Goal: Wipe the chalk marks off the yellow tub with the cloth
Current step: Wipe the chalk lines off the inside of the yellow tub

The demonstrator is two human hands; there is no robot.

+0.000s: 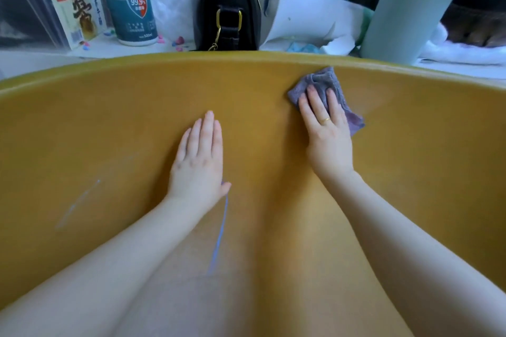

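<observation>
The yellow tub (pixel 109 123) fills most of the head view, its far rim running across the upper part. My right hand (pixel 327 131) presses a grey-purple cloth (pixel 325 82) flat against the tub's far inner wall, just below the rim, fingers straight. My left hand (pixel 201 156) lies flat on the tub's surface near the middle, fingers straight and together. A blue chalk line (pixel 220 232) runs down from under my left hand's thumb side. A faint whitish chalk streak (pixel 79 202) slants across the left part of the tub.
Behind the tub's rim stand a book (pixel 71 5), a white disinfectant bottle (pixel 128 0), a black handbag (pixel 226 5), a white tipped container (pixel 298 8) and a pale green bin (pixel 410 5). Small coloured bits (pixel 178 42) lie on the white surface there.
</observation>
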